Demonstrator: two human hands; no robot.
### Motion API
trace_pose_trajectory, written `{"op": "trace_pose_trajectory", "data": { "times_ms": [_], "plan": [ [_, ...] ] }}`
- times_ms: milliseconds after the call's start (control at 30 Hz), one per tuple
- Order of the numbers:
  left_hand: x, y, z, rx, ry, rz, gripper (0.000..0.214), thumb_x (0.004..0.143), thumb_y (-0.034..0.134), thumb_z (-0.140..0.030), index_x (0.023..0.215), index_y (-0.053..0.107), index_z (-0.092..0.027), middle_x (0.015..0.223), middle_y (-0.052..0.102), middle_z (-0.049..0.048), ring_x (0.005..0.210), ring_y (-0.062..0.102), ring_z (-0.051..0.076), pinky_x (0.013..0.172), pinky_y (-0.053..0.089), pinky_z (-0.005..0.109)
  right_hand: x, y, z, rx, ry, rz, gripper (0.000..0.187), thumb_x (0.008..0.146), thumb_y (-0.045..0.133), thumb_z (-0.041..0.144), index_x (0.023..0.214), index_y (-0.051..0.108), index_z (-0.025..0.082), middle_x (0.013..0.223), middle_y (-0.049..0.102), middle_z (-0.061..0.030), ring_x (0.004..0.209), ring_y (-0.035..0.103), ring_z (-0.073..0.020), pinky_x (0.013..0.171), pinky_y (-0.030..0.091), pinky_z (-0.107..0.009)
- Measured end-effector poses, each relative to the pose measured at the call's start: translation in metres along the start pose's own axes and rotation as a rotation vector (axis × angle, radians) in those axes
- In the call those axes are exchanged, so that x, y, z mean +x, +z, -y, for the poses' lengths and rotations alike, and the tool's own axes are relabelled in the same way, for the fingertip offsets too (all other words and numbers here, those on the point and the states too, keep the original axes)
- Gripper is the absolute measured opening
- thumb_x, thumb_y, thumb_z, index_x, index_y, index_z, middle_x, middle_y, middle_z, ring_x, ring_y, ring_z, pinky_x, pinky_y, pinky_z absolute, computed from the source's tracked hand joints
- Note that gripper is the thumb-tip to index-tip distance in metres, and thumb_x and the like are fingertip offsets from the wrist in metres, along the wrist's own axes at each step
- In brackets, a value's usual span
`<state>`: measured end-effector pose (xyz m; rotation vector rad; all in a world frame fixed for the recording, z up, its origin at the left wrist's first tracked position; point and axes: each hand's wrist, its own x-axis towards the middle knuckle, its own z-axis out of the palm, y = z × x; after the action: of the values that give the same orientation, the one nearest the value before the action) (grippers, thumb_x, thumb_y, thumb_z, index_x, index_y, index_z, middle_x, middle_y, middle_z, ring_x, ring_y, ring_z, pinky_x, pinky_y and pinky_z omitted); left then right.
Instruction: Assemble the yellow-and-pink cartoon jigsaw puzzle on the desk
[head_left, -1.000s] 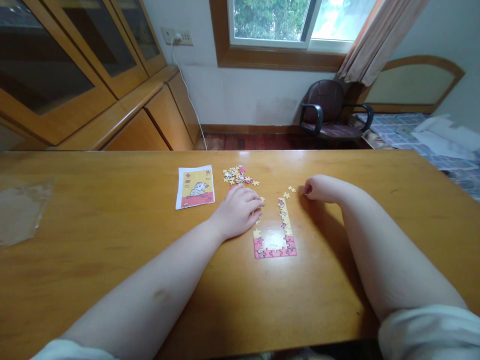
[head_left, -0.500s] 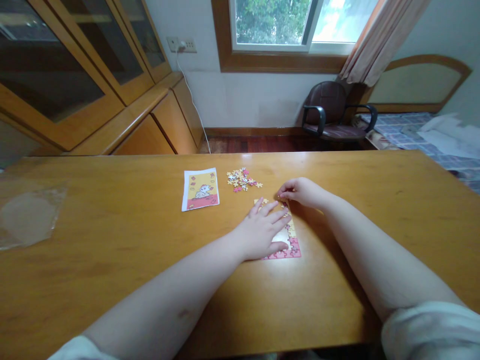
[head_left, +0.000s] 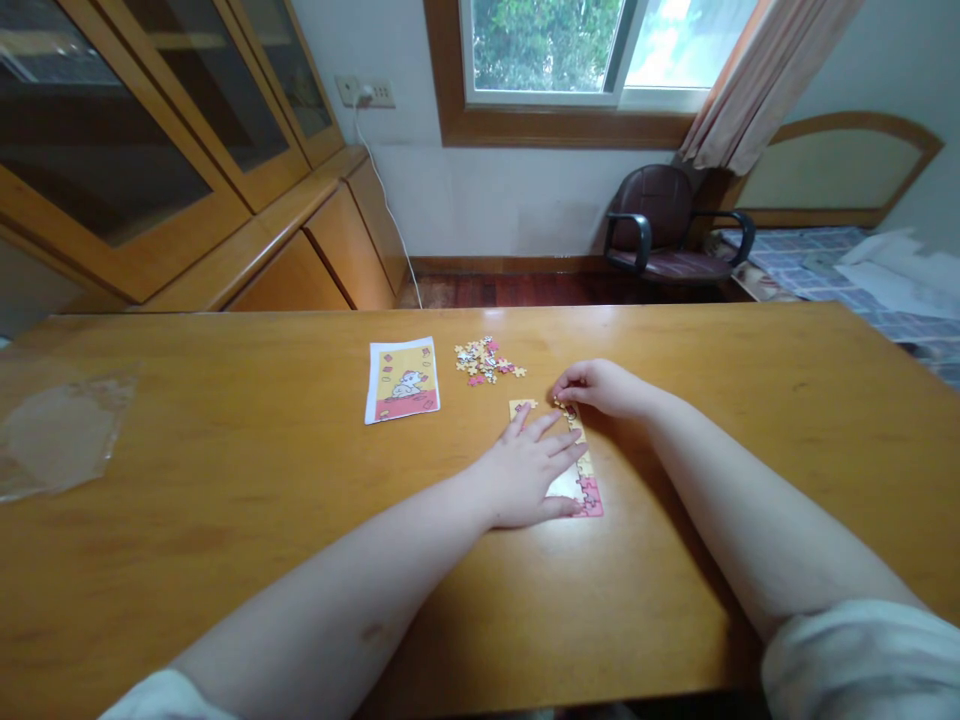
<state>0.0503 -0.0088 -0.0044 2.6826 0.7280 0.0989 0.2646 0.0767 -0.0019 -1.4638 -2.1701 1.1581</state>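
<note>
A part-built jigsaw frame (head_left: pixel 587 487), yellow and pink, lies on the wooden table (head_left: pixel 225 480) in front of me. My left hand (head_left: pixel 529 466) lies flat on it with fingers spread, covering most of its left side. My right hand (head_left: pixel 600 386) pinches a small puzzle piece at the frame's top right corner. A heap of loose puzzle pieces (head_left: pixel 486 359) sits just beyond the frame. A reference picture card (head_left: pixel 403 379) lies to the left of the heap.
A clear plastic bag (head_left: pixel 60 430) lies near the table's left edge. Wooden cabinets with glass doors (head_left: pixel 150 140) stand at the left. A dark office chair (head_left: pixel 660 225) and a bed (head_left: pixel 847 270) are beyond the table, under a window.
My left hand moved from beside the frame onto it and spread flat. My right hand came left from the loose pieces to the frame's top right corner.
</note>
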Motion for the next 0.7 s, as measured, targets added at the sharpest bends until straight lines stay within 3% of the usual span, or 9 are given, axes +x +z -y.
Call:
{"op": "trace_pose_trajectory", "data": {
  "times_ms": [333,567,700],
  "plan": [
    [0.000,0.000,0.000,-0.001,-0.008,0.011,0.072,0.090,0.047,-0.062,0.148,0.039,-0.020,0.155,0.038,0.0072,0.147,0.020,0.037,0.118,0.000,0.065,0.001,0.004,0.006,-0.093,-0.008,0.012,0.020,0.083,0.060,0.027,0.091,0.075,0.018,0.090,0.076,-0.0039,0.078,0.067,-0.0159,0.077,0.051,-0.027],
    [-0.001,-0.003,-0.002,0.000,-0.009,0.028,0.073,0.091,0.047,-0.061,0.149,0.038,-0.018,0.156,0.037,0.0065,0.147,0.020,0.036,0.118,-0.002,0.065,0.007,0.006,-0.001,-0.200,-0.200,0.012,0.018,0.083,0.060,0.026,0.085,0.077,0.018,0.087,0.075,-0.0060,0.078,0.066,-0.0169,0.076,0.051,-0.027],
    [0.000,-0.003,-0.001,0.001,-0.005,0.025,0.073,0.091,0.046,-0.062,0.149,0.037,-0.019,0.157,0.036,0.0063,0.147,0.019,0.036,0.118,-0.002,0.065,0.007,0.004,-0.004,-0.221,-0.243,0.006,0.019,0.084,0.059,0.026,0.087,0.077,0.019,0.086,0.074,-0.0067,0.078,0.065,-0.0176,0.077,0.051,-0.028]
  ]
}}
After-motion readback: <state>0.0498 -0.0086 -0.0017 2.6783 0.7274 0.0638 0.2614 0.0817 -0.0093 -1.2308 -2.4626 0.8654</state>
